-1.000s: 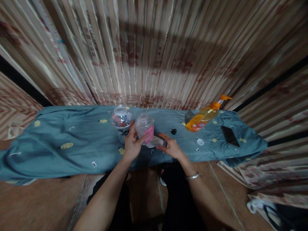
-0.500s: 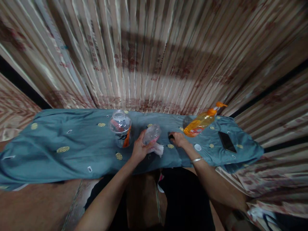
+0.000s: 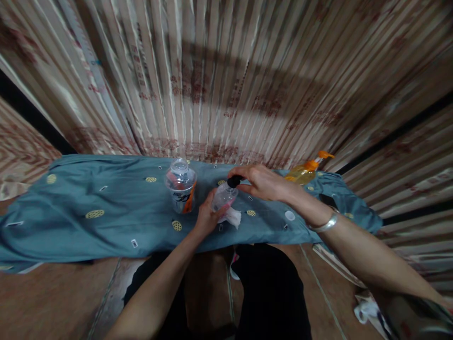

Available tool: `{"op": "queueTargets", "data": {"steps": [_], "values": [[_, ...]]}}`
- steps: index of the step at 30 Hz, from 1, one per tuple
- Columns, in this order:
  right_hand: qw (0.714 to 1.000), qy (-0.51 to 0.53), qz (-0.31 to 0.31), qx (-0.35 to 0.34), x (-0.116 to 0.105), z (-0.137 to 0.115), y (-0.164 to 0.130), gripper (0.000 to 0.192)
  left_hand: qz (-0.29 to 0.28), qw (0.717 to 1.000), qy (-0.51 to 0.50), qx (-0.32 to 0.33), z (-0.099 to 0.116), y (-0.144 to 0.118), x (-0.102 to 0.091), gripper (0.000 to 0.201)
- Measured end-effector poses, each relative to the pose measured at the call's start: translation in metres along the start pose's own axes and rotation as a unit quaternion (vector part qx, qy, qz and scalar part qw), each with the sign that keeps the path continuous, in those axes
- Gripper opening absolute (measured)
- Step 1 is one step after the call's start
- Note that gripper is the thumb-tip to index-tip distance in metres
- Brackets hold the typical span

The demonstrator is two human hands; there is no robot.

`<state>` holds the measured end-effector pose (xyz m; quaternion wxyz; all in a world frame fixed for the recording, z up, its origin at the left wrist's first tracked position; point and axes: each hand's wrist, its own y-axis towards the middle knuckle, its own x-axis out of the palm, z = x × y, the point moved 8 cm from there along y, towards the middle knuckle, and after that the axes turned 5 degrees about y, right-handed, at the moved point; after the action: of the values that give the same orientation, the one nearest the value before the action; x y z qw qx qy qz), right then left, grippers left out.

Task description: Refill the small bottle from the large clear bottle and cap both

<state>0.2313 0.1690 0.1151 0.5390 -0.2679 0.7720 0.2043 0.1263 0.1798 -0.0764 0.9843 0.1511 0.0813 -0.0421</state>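
My left hand [image 3: 205,215] is wrapped round a small clear plastic bottle [image 3: 223,194] with a pinkish patch on its side. A crumpled white tissue [image 3: 231,217] shows below the bottle, by my left fingers. From the right, my right hand [image 3: 264,182] pinches a black cap or pump top [image 3: 234,181] at the bottle's mouth; whether it is screwed down I cannot tell. Left of the bottle stands a larger clear plastic container [image 3: 181,191] with an orange and black label, its mouth uncovered.
A bottle of yellow-orange liquid with an orange pump [image 3: 304,172] is partly behind my right arm. A dark phone [image 3: 328,200] and a white round spot [image 3: 289,216] are on the right. Teal cloth [image 3: 116,231] covers the narrow table; a striped curtain [image 3: 212,94] hangs behind.
My right hand has brought the black top from the cloth up and left onto the bottle's mouth. My left hand keeps hold of the bottle, which now stands more upright.
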Motion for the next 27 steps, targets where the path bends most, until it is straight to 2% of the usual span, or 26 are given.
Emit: {"op": "queueTargets", "data": {"steps": [5,8,11,14,16,20,21,23,25,27], "values": [[0.99,-0.098,-0.099,0.01,0.01,-0.011,0.014,0.031,-0.005,1.0,-0.015,0.007,0.003,0.0,0.001,0.061],[0.98,-0.148,-0.133,0.029,0.016,-0.014,0.017,0.027,-0.005,1.0,-0.02,0.009,0.003,0.0,0.001,0.061],[0.966,-0.213,-0.131,0.064,0.018,-0.013,0.019,0.022,-0.007,1.0,-0.023,0.012,0.003,0.0,0.001,0.06],[0.953,-0.26,-0.117,0.097,0.015,-0.01,0.022,0.037,-0.006,1.0,-0.023,0.016,0.003,0.0,0.001,0.058],[0.955,-0.254,-0.117,0.096,0.013,-0.01,0.022,0.038,-0.007,1.0,-0.019,0.017,0.002,0.0,0.001,0.06],[0.972,-0.185,-0.141,0.027,0.018,-0.022,0.022,0.045,-0.013,1.0,-0.014,0.016,0.002,-0.001,0.001,0.063],[0.972,-0.181,-0.149,0.025,0.02,-0.022,0.022,0.04,-0.014,1.0,-0.014,0.016,0.003,-0.001,0.001,0.062],[0.966,-0.202,-0.153,0.056,0.021,-0.018,0.023,0.024,-0.016,1.0,-0.014,0.018,0.004,-0.001,0.001,0.06],[0.957,-0.232,-0.147,0.094,0.021,-0.011,0.024,0.032,-0.016,1.0,-0.014,0.02,0.006,-0.001,0.001,0.059],[0.958,-0.231,-0.138,0.094,0.02,-0.008,0.025,0.035,-0.014,1.0,-0.014,0.021,0.007,-0.001,0.0,0.059]]}}
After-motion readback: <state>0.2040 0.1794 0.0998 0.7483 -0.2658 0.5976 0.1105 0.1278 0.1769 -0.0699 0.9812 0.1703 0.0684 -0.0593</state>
